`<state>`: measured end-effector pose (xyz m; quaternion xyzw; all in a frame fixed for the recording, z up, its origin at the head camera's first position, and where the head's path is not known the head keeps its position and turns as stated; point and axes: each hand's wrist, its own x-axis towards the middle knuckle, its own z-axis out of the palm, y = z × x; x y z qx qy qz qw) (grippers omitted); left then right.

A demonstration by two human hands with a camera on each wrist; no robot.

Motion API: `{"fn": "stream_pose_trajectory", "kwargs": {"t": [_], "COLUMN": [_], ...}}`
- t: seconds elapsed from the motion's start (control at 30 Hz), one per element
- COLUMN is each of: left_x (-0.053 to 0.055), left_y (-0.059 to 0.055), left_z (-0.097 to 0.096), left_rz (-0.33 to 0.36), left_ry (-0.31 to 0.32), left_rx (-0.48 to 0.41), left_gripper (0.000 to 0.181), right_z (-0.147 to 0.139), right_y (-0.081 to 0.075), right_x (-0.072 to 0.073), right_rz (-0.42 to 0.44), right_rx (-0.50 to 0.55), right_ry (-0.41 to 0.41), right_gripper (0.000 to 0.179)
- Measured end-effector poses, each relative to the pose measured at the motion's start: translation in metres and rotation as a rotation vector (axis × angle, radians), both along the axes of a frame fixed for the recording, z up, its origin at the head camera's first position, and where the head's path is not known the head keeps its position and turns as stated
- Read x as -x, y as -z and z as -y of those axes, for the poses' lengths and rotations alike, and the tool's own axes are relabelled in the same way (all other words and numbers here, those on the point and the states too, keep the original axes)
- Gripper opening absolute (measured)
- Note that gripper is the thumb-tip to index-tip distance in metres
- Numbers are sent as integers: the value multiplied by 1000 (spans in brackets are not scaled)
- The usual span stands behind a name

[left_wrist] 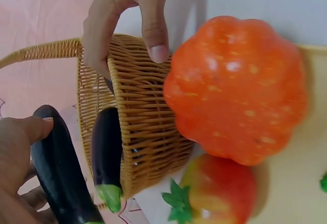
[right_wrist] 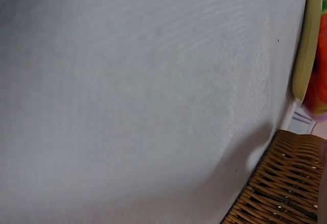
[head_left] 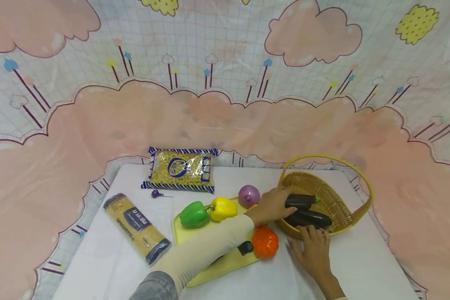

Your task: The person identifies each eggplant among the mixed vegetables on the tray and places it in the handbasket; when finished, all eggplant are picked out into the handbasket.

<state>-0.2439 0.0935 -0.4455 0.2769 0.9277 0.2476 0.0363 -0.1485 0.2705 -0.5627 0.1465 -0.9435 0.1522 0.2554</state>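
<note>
A wicker basket (head_left: 324, 185) with a tall handle stands at the table's right side, holding two dark eggplants. My left hand (head_left: 271, 205) reaches over its left rim. In the left wrist view, that hand's thumb and fingers pinch one glossy eggplant (left_wrist: 59, 168), while the other eggplant (left_wrist: 106, 147) lies against the near wall. My right hand (head_left: 313, 252) grips the basket's near rim, thumb outside and fingers over the edge. Only a sliver of it shows in the right wrist view, beside the basket wall (right_wrist: 286, 183).
Left of the basket, a yellow tray (head_left: 206, 275) bears a green pepper (head_left: 194, 215), a yellow pepper (head_left: 223, 209), an orange pumpkin (head_left: 265, 243) and a red-yellow fruit (left_wrist: 219, 191). A purple onion (head_left: 249, 196) sits behind. Farther left lie a pasta bag (head_left: 180, 168), a spaghetti pack (head_left: 136, 227) and a lollipop (head_left: 156, 193).
</note>
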Motion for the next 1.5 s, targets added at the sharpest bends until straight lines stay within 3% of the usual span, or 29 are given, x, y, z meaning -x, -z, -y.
{"fn": "stream_pose_trajectory", "kwargs": {"t": [0.37,0.6,0.73,0.9,1.07,1.27,1.5], "left_x": [10,8,7,10,12,15,15], "left_y": [0,-1,3,6,6,6,10], "left_z": [-38,-66,-74,-73,-65,-53,-26], "left_rz": [-236,-248,-234,-217,-232,-249,-208], "left_ry": [32,50,24,2,-3,8,33], "left_rx": [178,274,354,377,365,327,227], "left_gripper": [51,54,59,60,59,60,63], "right_z": [-3,-7,-5,-2,0,1,1], "right_y": [0,-1,0,1,2,1,-1], "right_x": [0,-1,-2,-3,-2,-1,-1], "right_rz": [-30,-7,5,2,-19,-27,-28], "right_rx": [-18,-26,-25,-16,-8,-2,-3], "right_ry": [-37,-24,-29,-28,-30,-23,-25], "right_gripper": [56,50,51,49,67,75,74]}}
